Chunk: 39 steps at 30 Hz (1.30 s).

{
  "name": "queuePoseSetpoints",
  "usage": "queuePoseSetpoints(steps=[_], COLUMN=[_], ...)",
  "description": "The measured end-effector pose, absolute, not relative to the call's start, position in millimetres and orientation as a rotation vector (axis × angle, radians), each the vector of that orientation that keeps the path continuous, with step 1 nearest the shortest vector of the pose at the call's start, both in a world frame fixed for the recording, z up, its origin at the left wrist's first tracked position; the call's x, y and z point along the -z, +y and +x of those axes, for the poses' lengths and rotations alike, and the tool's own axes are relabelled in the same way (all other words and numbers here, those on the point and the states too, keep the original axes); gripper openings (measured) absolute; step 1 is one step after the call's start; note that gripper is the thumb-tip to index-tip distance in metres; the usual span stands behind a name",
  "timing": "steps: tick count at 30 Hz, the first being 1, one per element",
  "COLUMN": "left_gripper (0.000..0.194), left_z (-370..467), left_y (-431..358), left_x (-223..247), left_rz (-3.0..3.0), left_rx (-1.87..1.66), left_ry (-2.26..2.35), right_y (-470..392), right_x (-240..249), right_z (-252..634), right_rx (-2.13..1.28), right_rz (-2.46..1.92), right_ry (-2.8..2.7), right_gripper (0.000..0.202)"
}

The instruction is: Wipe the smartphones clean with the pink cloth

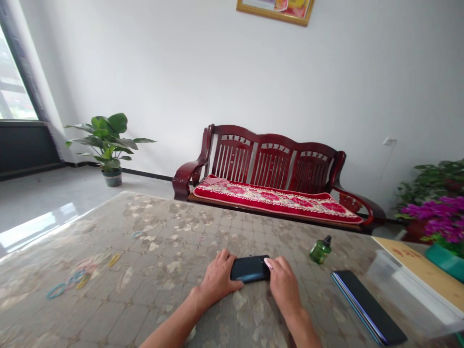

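A dark smartphone (250, 269) lies crosswise in front of me, at or just above the patterned tablecloth. My left hand (218, 274) grips its left end, thumb along the near edge and fingers at the far edge. At the right end, my right hand (284, 285) has its fingers closed in a pinch. A small white piece (268, 263) shows at those fingertips, against the phone; its kind is too small to make out. To the right of my right hand stands a green bottle (320, 250) with a black top.
A stack of dark flat slabs (369, 307) lies at the right, beside a clear plastic box (402, 295) and a tan board (420, 270). Purple flowers (440, 217) stand beyond. Several coloured bands (78, 276) lie on the tablecloth (155, 290) at left. A wooden bench (271, 166) stands behind.
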<state>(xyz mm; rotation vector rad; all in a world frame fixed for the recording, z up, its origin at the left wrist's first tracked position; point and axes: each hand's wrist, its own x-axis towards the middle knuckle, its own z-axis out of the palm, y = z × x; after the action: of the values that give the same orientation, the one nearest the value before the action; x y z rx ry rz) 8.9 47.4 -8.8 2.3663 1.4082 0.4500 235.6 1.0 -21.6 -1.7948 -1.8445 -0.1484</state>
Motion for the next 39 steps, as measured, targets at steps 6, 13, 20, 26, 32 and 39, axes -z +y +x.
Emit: queuePoseSetpoints(steps=[6,13,20,26,32,39], left_gripper=[0.054,0.051,0.056,0.051,0.055,0.055], left_z=[8.4,8.8,8.9,9.3,9.0,9.5], left_y=[47.3,49.1,49.6,48.4,48.8,48.1], left_x=[7.9,8.1,10.6,9.5,13.6,10.8], left_rz=[2.352,2.365,2.348,2.351,2.362,2.342], left_rx=[-0.457,-0.481,-0.487,-0.506,-0.513,-0.475], left_ry=[1.407,1.407,1.406,1.399,1.392,1.412], right_y=[5.5,0.4,30.7,24.1,31.3,40.6], right_x=[20.7,7.5,-2.9,-3.9,-4.2,-2.3], right_z=[229.8,212.4,227.3,185.5,200.0,196.3], right_rx=[0.135,0.042,0.123,0.027,0.030,0.058], right_rz=[-1.830,-1.685,-1.965,-1.765,-1.860,-1.932], right_ry=[-1.896,-2.073,-1.999,-2.186,-2.129,-2.094], right_gripper=[0.034,0.036,0.035,0.034,0.035,0.035])
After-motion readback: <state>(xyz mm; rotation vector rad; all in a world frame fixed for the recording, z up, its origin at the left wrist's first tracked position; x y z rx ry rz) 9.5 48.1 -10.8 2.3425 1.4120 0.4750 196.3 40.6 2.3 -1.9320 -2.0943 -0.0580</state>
